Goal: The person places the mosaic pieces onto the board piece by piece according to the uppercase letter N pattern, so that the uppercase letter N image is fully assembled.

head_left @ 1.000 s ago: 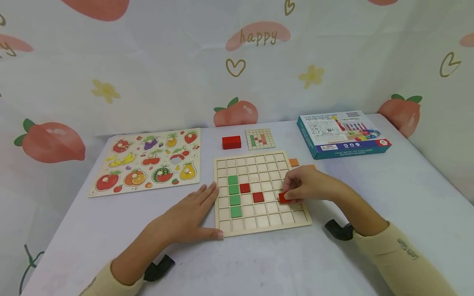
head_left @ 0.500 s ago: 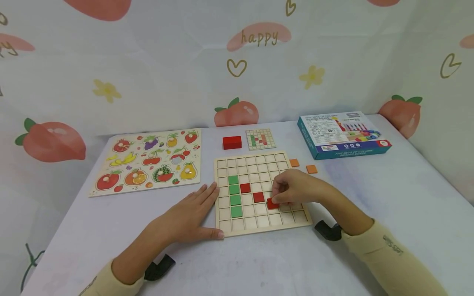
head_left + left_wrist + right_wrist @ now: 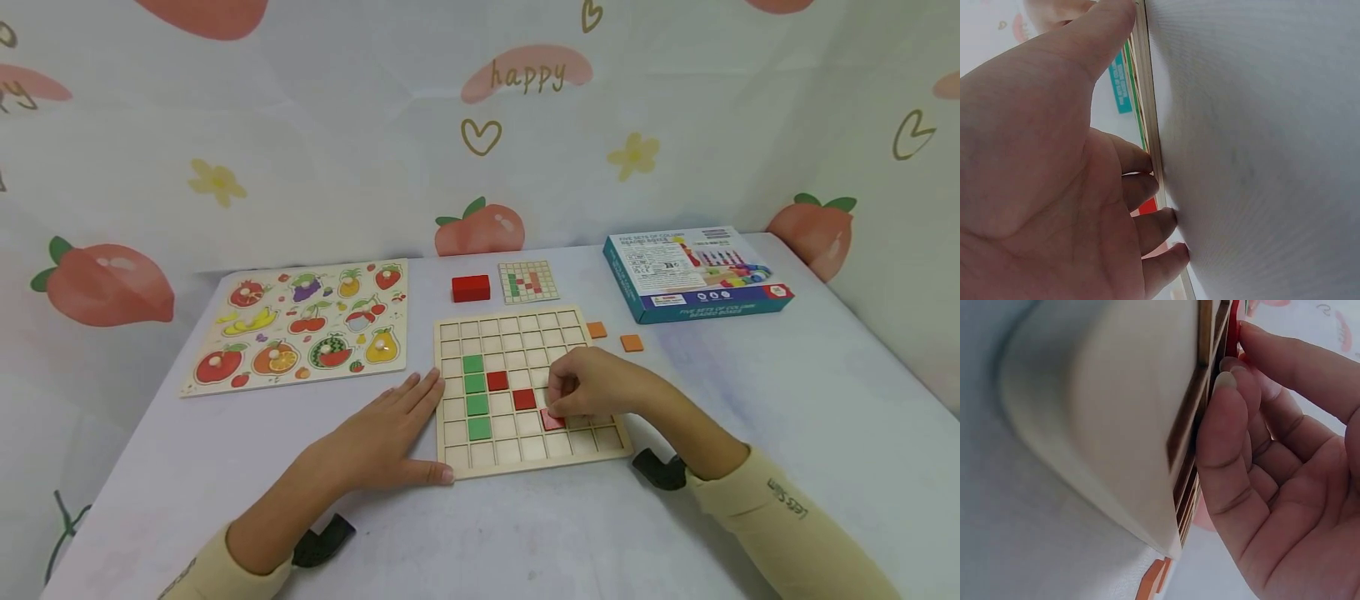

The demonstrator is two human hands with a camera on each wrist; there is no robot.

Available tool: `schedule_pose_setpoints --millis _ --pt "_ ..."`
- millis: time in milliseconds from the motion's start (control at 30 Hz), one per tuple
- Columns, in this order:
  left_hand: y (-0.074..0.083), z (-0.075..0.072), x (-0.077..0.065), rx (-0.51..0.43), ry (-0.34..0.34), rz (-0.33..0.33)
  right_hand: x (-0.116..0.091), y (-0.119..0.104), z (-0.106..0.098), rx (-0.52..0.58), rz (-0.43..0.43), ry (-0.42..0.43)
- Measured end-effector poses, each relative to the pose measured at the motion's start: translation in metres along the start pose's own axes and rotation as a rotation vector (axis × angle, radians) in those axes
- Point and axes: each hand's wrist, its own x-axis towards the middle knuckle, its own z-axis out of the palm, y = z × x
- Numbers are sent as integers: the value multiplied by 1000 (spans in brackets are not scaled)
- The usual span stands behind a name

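A wooden grid board lies on the white table. My left hand rests flat beside it, fingertips and thumb against its left edge. My right hand is low over the board's lower right part, fingers bent, with thumb and fingertips at a red tile. In the right wrist view, that red tile shows edge-on by the fingertips, at the grid's slats. Two other red tiles, one of them a red tile just up and left, sit in cells. A column of several green tiles fills cells farther left.
Behind the board are a red block and a small pattern card. Two orange tiles, including an orange tile, lie right of the board. A fruit puzzle board lies left, a boxed toy set back right.
My right hand has carried the red tile leftward across the board, then lowered it slightly toward the front at a cell. The orange tile it covered now shows. My left hand stays put.
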Motion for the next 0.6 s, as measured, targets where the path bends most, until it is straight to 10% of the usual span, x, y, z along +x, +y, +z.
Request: schedule_pose_setpoints --millis 600 --pt "1 0 1 -2 -5 -3 -30 29 -37 -89 134 156"
